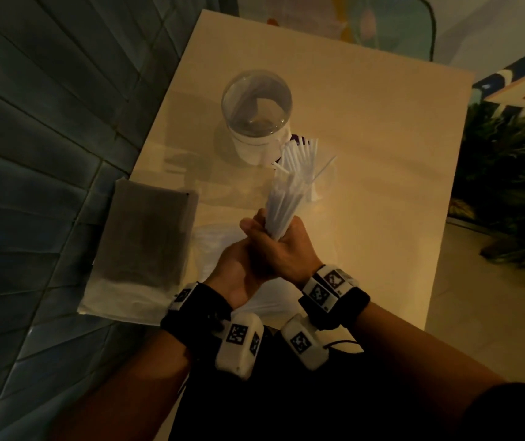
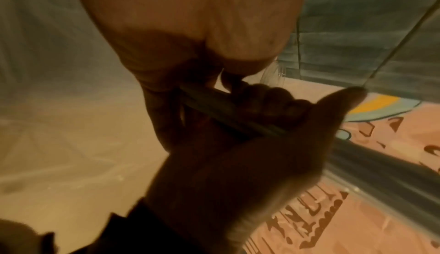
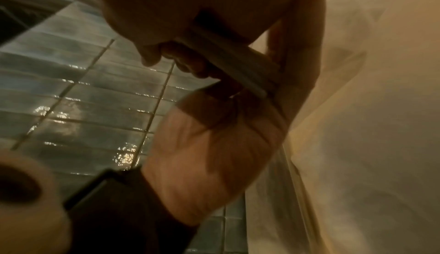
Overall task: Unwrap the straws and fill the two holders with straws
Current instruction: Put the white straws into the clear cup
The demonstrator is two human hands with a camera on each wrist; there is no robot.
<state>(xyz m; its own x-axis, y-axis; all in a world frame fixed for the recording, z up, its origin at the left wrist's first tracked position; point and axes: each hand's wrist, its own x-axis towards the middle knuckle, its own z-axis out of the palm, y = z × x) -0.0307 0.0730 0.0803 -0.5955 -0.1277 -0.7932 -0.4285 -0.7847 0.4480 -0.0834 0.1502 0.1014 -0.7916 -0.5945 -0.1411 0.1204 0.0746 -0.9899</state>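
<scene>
Both hands meet over the near middle of the table point(image 1: 366, 148), wrapped round the lower end of a bundle of white straws point(image 1: 282, 202) that points up and away. My left hand point(image 1: 242, 265) grips from the left and my right hand point(image 1: 290, 246) from the right. The wrist views show the straws point(image 2: 221, 105) point(image 3: 233, 64) running between curled fingers of the left hand point(image 2: 190, 32) point(image 3: 214, 145) and right hand point(image 2: 238, 164) point(image 3: 190, 9). A holder with a clear dome lid point(image 1: 256, 103) stands behind. More white straws point(image 1: 301, 151) fan out just right of it; what holds them is hidden.
A dark box under clear film point(image 1: 146, 237) sits at the table's left edge. Loose clear plastic wrap point(image 1: 213, 243) lies under the hands. A tiled wall point(image 1: 48, 154) runs along the left, and plants point(image 1: 509, 173) stand beyond the right edge.
</scene>
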